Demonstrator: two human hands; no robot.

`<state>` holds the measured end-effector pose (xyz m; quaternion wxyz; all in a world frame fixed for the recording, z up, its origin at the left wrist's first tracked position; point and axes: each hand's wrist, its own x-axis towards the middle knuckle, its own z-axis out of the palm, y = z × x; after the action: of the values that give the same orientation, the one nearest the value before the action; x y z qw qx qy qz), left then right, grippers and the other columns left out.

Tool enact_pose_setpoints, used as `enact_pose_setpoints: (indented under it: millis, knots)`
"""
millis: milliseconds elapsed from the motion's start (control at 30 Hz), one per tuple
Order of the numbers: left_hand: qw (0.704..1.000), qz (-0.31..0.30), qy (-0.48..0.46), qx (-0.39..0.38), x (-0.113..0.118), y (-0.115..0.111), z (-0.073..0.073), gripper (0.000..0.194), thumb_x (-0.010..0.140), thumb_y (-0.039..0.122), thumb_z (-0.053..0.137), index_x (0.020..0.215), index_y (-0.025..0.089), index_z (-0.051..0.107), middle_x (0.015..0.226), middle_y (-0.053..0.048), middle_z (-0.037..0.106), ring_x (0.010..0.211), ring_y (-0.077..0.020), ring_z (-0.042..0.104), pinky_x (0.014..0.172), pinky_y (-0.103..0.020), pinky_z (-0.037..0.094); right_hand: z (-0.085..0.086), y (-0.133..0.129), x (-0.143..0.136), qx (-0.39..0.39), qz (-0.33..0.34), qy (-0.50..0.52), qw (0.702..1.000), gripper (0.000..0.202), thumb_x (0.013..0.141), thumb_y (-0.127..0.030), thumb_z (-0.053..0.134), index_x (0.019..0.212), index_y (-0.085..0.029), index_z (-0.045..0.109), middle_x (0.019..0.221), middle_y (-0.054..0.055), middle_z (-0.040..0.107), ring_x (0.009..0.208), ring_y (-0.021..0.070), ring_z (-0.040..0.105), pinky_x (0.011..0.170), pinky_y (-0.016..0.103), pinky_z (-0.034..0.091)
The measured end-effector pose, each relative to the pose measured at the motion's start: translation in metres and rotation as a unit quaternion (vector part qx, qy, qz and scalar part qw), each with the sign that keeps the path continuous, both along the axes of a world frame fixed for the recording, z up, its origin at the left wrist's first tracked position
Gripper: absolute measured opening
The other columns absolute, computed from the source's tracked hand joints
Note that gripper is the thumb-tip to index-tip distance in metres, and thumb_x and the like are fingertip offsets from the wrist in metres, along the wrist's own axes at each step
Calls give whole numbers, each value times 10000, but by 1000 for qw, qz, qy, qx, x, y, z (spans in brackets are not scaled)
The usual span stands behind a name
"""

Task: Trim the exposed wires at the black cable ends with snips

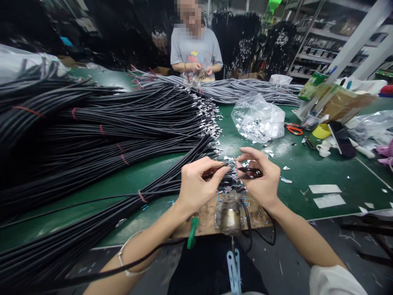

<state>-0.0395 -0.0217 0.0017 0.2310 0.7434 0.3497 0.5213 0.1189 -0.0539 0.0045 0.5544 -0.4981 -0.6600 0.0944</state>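
My left hand [199, 180] is closed on the end of a black cable, thumb and fingertips pinched near its tip. Just to the right, my right hand [260, 176] has its fingers curled around a small dark tool [252, 172], with thumb and index finger close to the thin coloured wires at the cable end. Below both hands sits a round metal device [231, 217] on a wooden board [202, 229]. Black cables in tied bundles [166, 184] lie to the left, their stripped ends near my hands.
A clear plastic bag [259, 119] of white scraps, orange-handled scissors [294, 129] and a yellow roll [321, 131] lie right of centre. Grey cables [245, 88] cross the far side, where a person [196, 53] works. A green clamp handle [193, 232] rises at the front edge.
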Motion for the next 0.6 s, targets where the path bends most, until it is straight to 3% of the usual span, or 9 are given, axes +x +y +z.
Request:
enact_pose_setpoints:
  millis: [133,333,600]
  knots:
    - [1000,11,-15,4,1,-3,-1,91,777,234,656,758,159,702,614,-3,624,498,-75,517,461,-192,390,0,-3,-3,29,3,28,999,361,762,-157,652,1105,-255,596,877,-6,718,562,92,635,533,217,548]
    - [999,24,-2,48,2,-3,0,72,773,206,654,766,154,702,616,-7,631,492,-72,509,452,-196,372,-1,-3,-3,31,18,28,999,341,796,-160,644,1119,-265,619,913,-8,737,779,147,714,731,279,607]
    - [997,30,6,77,4,-5,0,68,774,177,652,752,128,695,585,2,603,451,-54,466,432,-190,346,0,-3,-2,36,18,13,999,322,789,-133,642,1084,-262,648,896,-8,739,734,132,703,701,260,597]
